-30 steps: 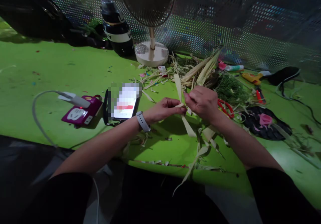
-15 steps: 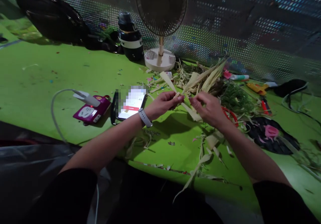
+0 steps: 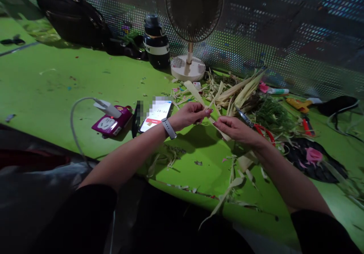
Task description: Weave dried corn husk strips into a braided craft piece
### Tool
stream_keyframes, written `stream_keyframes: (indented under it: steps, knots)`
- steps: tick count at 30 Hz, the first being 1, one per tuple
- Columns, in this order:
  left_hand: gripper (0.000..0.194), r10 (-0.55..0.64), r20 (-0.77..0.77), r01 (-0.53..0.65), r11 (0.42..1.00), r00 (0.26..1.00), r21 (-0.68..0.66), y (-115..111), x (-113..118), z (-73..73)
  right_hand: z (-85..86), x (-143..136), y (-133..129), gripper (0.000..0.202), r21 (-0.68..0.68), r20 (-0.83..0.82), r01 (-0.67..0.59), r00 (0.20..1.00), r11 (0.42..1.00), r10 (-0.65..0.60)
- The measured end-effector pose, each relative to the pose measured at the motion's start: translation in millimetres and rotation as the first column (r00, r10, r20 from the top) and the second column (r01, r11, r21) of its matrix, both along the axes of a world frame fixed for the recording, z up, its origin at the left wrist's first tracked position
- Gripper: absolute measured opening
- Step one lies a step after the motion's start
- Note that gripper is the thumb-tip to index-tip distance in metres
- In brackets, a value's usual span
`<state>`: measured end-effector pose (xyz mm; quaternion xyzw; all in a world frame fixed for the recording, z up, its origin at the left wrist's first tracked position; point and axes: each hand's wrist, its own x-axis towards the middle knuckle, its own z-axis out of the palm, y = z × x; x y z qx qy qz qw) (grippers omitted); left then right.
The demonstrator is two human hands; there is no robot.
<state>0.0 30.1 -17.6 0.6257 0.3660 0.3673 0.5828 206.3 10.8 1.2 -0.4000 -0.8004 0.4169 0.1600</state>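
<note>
Pale, dry corn husk strips (image 3: 194,91) cross between my hands above the green table. My left hand (image 3: 193,114) pinches them where they cross, thumb and fingertips pressed together. Just to the right, my right hand (image 3: 231,127) is closed on the lower end of the husk, which slants down toward me. Behind my hands lies a heap of dry corn husks (image 3: 241,90). Scissors with red handles (image 3: 264,131) rest beside my right wrist, blades pointing toward the heap. My palms and some fingers are hidden from view.
A lit phone (image 3: 157,115) and a purple device with a white plug (image 3: 113,121) lie left of my hands. A fan (image 3: 188,67) and a dark bottle (image 3: 156,45) stand behind. Husk scraps (image 3: 227,195) hang over the front edge; a black bag (image 3: 74,18) sits far left.
My right hand has moved lower and taken hold of the slanting husk end, uncovering the scissor blades. My left hand keeps its pinch. The whole view has shifted slightly.
</note>
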Motion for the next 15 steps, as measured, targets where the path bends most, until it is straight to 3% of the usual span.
stream_keyframes:
  steps: [2,4,7,9,13,15]
  knots:
    - [0.041,0.007,-0.057,-0.005,0.999,0.998,0.035,0.4,0.0,-1.1,3.5,1.4,-1.0,0.041,0.082,0.049,0.008,0.999,0.997,-0.012]
    - [0.04,-0.031,-0.122,0.038,0.998,0.992,0.049,-2.2,2.2,-1.9,9.6,2.4,-2.8,0.033,0.325,0.016,0.135,0.989,0.936,-0.148]
    - [0.037,-0.168,-0.151,0.172,0.985,0.974,0.014,-10.2,8.6,-2.9,17.2,2.1,-6.8,0.022,0.668,-0.16,0.339,0.935,0.663,-0.316]
    - [0.036,-0.209,-0.096,0.209,0.978,0.973,-0.012,-14.9,12.5,-4.0,17.6,0.1,-11.2,0.022,0.761,-0.167,0.322,0.936,0.563,-0.31]
    - [0.03,-0.083,0.182,0.105,0.988,0.98,-0.116,-14.1,14.7,-7.2,10.9,-7.0,-24.7,0.024,0.841,-0.077,0.219,0.954,0.494,-0.291]
    - [0.028,0.032,0.332,0.036,0.98,0.943,-0.196,-11.1,15.7,-8.8,6.9,-11.2,-29.2,0.028,0.813,-0.037,0.196,0.958,0.549,-0.286]
